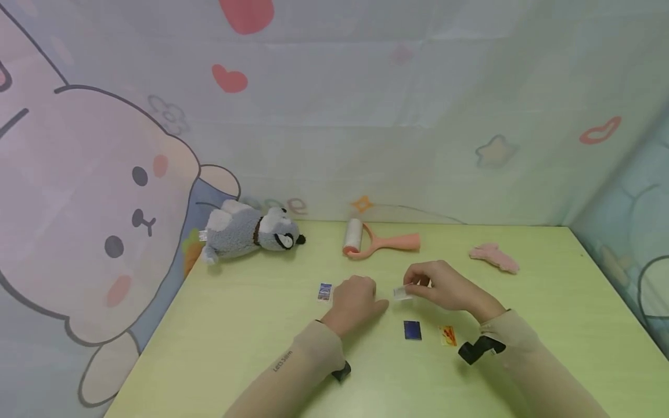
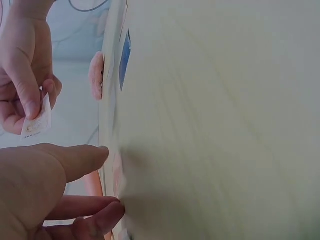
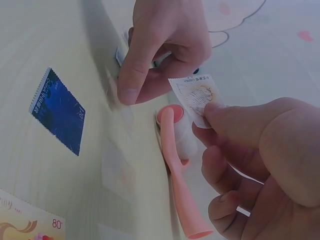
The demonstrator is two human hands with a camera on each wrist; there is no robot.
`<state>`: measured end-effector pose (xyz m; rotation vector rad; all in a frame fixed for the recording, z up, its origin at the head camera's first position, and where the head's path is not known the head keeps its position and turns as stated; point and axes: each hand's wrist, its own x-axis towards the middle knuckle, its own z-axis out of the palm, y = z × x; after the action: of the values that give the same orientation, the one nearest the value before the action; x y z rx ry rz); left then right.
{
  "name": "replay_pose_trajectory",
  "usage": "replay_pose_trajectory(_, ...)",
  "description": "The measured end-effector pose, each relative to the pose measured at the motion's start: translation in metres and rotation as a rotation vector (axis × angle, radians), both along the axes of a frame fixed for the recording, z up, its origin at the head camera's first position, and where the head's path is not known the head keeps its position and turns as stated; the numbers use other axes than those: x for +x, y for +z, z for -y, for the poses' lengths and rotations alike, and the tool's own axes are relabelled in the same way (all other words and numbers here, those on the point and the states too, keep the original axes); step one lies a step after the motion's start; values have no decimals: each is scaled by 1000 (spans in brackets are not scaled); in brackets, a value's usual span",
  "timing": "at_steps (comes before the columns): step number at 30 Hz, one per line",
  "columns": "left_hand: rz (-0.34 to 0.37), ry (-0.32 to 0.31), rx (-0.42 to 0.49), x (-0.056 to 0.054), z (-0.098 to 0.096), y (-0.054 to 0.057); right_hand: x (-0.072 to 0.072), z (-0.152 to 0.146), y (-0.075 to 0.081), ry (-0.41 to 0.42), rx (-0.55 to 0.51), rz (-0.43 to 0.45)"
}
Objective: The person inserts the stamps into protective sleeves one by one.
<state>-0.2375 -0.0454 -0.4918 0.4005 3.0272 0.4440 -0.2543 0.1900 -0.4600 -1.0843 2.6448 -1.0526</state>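
My right hand [image 1: 441, 284] pinches a small pale postage stamp [image 3: 196, 100] between thumb and fingers, lifted above the table. In the right wrist view its perforated edge and printed drawing show. My left hand [image 1: 355, 302] is low at the tabletop, just left of that stamp; in the left wrist view its thumb and fingers stand apart with nothing visible between them. A dark blue stamp [image 1: 412, 330] lies in front of the hands, with a yellow-orange stamp [image 1: 448, 335] to its right. Another blue-and-white stamp [image 1: 324, 292] lies left of my left hand.
At the back of the green table [image 1: 219, 348] lie a grey plush dog [image 1: 235, 232] and a lint roller [image 1: 392, 241] with a coral handle. A pink fluffy item [image 1: 494, 258] lies at the right. A printed cloth backdrop [image 1: 334, 104] rises behind the table.
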Motion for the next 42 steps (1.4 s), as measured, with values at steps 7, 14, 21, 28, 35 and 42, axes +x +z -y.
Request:
replay_pose_trajectory(7, 8, 35, -46, 3, -6, 3, -1, 0, 0, 1, -11, 1)
replay_pose_trajectory(14, 42, 4, 55, 3, -3, 5, -2, -2, 0, -16, -17, -23)
replay_pose_trajectory(21, 12, -57, 189, 1, 3, -3, -3, -2, 0, -45, -40, -50)
replay_pose_trajectory(28, -48, -69, 291, -1, 11, 4, -4, -1, 1, -104, -79, -82)
replay_pose_trajectory(35, 0, -117, 395, -3, 18, 16, -4, 1, 3, -172, -152, -84)
replay_pose_trajectory(42, 15, -156, 440, -4, 26, 18, -4, 4, 5, -179, -177, -57)
